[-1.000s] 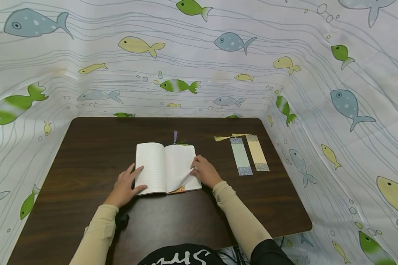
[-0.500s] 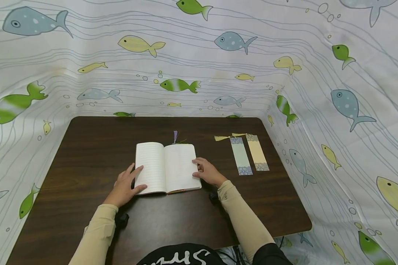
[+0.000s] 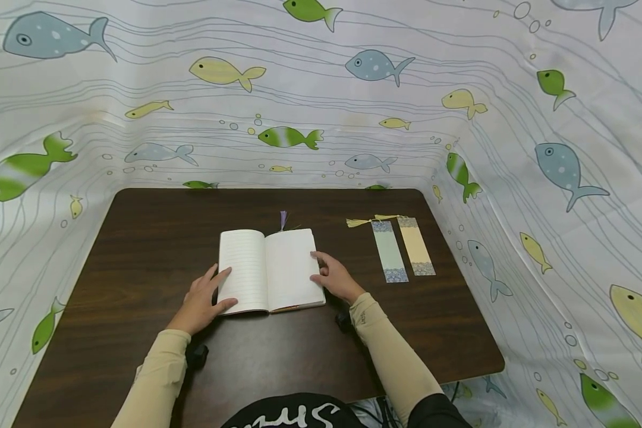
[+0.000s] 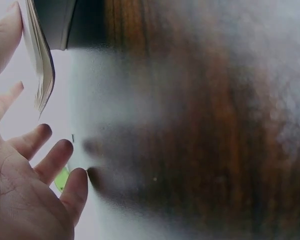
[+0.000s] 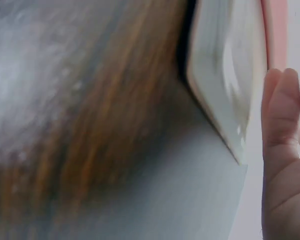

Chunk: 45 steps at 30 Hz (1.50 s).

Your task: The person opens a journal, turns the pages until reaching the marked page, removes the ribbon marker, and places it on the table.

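An open lined notebook [image 3: 270, 270] lies flat in the middle of the dark wooden table [image 3: 139, 238]. My left hand [image 3: 213, 290] rests at its left edge, thumb on the left page and fingers spread; in the left wrist view the palm [image 4: 25, 190] sits beside the page edges [image 4: 40, 60]. My right hand [image 3: 322, 268] touches the right page's outer edge with relaxed fingers and holds nothing. The right wrist view shows a finger [image 5: 280, 115] next to the notebook's corner [image 5: 230, 75]. A purple tassel [image 3: 283, 220] sticks out from the top of the spine.
Two bookmarks lie side by side to the right of the notebook: a pale blue-green one [image 3: 389, 251] and a yellow one [image 3: 415, 246], both with yellow tassels. A fish-patterned curtain [image 3: 321, 89] surrounds the table on three sides.
The page my right hand was lifting a second ago now lies flat on the right side. That hand has let go and settled at the page's edge. The left hand has stayed put.
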Motion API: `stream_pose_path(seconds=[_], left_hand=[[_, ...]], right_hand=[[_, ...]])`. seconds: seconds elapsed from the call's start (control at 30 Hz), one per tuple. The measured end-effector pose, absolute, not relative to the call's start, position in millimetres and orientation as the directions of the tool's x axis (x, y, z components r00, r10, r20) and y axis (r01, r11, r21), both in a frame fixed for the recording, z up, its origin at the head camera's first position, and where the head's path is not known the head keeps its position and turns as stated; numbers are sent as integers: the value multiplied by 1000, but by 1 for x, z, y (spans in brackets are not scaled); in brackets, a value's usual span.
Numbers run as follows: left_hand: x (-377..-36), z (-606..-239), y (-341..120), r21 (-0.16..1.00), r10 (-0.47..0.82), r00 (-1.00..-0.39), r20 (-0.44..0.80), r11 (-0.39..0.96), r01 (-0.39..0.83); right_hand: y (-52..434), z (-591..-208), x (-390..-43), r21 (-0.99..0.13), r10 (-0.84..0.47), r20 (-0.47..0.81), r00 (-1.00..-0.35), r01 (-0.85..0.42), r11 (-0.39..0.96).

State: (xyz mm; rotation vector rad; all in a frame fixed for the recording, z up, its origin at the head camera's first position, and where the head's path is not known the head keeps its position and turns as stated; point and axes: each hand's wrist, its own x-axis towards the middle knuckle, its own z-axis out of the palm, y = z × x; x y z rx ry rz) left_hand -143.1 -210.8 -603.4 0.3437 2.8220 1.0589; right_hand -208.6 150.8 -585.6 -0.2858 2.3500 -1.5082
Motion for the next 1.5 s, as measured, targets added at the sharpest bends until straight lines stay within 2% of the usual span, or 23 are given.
stream_pose_path(seconds=[0.23, 0.33, 0.5, 0.67, 0.8, 0.97, 1.03, 1.17, 1.27, 1.43, 1.5], left_hand=[[-143, -602, -210, 668, 251, -968, -25, 724, 171], [-143, -602, -210, 667, 251, -968, -22, 725, 172], [-143, -601, -210, 664, 251, -968, -21, 727, 174], [-144, -601, -210, 663, 253, -967, -26, 729, 173], [-144, -600, -210, 665, 250, -968, -35, 728, 164], [-145, -599, -209, 660, 246, -968, -43, 735, 157], [-145, -598, -209, 659, 246, -969, -37, 735, 161], [-144, -598, -210, 665, 252, -968, -17, 725, 177], [-143, -598, -212, 683, 260, -966, -6, 706, 186], [-146, -597, -213, 750, 264, -963, 59, 624, 217], [-148, -595, -214, 782, 250, -964, 91, 582, 225]], right_hand=[[145, -580, -210, -964, -291, -146, -946, 70, 258], [141, -579, -209, -982, -313, -130, -941, 78, 174], [132, -572, -200, -994, -453, -105, -885, 97, 42], [114, -563, -190, -991, -608, -68, -791, 125, -51], [101, -562, -187, -999, -681, -29, -732, 2, 40], [87, -562, -183, -926, -699, -58, -712, -224, 305], [82, -560, -180, -870, -716, -72, -694, -307, 386], [73, -562, -174, -759, -773, -88, -628, -461, 460], [67, -565, -170, -630, -799, -109, -592, -580, 516], [61, -565, -162, -389, -783, -171, -598, -689, 612], [60, -563, -160, -340, -775, -170, -608, -702, 626]])
